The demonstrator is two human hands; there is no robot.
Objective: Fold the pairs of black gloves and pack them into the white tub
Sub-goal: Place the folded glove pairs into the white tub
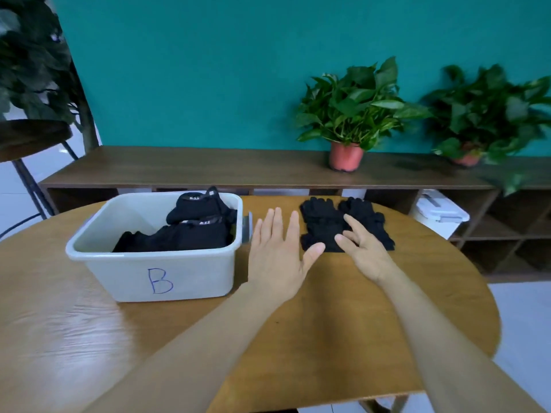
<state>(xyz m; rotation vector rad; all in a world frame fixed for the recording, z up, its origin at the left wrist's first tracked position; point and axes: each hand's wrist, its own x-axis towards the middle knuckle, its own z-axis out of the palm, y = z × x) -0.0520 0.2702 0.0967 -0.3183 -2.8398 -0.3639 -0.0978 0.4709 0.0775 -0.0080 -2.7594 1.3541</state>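
**Both hands open beside the last gloves**

Head view: the left hand (pixel 278 251) is flat with straight fingers and holds nothing. It is between the white plastic tub marked "B" (pixel 193 275) and the loose pair of black knit gloves (pixel 323 223). The right hand (pixel 362 247) is also empty, its fingers spread and relaxed over the near edge of that pair. The pair lies flat, side by side, on the round wooden table (pixel 313 329). Folded black gloves (pixel 190 234) are piled in the tub's right half.

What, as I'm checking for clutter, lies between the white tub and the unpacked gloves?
Head view: the open left hand over the table, and a blurred grey object beside the tub.
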